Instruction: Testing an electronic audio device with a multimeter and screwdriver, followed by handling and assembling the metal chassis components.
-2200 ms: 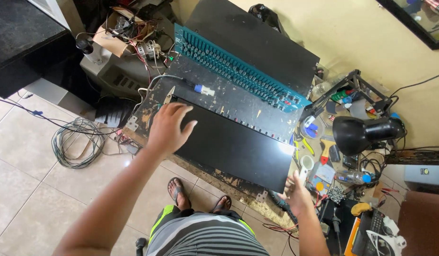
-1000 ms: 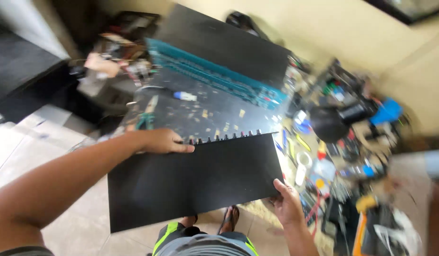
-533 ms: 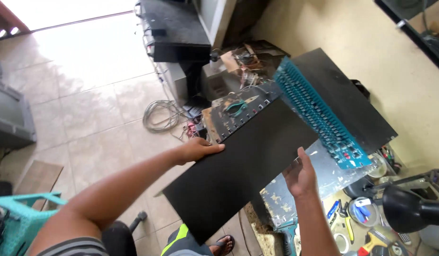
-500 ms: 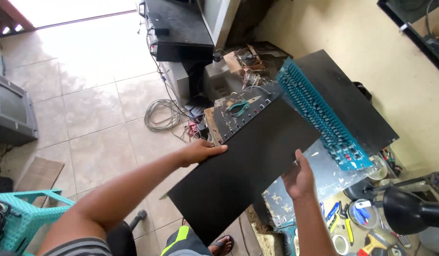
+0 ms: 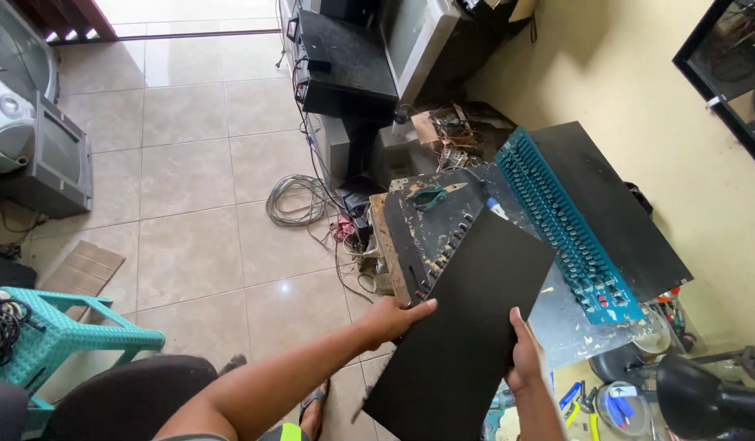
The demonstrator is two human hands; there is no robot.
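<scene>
Head view, left hand (image 5: pixel 391 316) and right hand (image 5: pixel 524 362) clamped on flat matte-black panel (image 5: pixel 467 327) (rectangular, smooth)

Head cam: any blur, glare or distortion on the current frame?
Head view: sharp, with no motion blur on the left hand, right hand or black panel. Daylight glare washes out the floor tiles at the top; a small specular spot shows on a tile lower down. Slight wide-angle bending at the edges.

Open tiled floor (image 5: pixel 190 139) lies far left | coiled cable (image 5: pixel 296 200) clutters its right edge | workbench (image 5: pixel 430 237) and blue-faced equalizer (image 5: pixel 569 229) block the right | teal plastic stool (image 5: pixel 55 339) crowds near left | black lamp (image 5: pixel 704 400) near right.
</scene>
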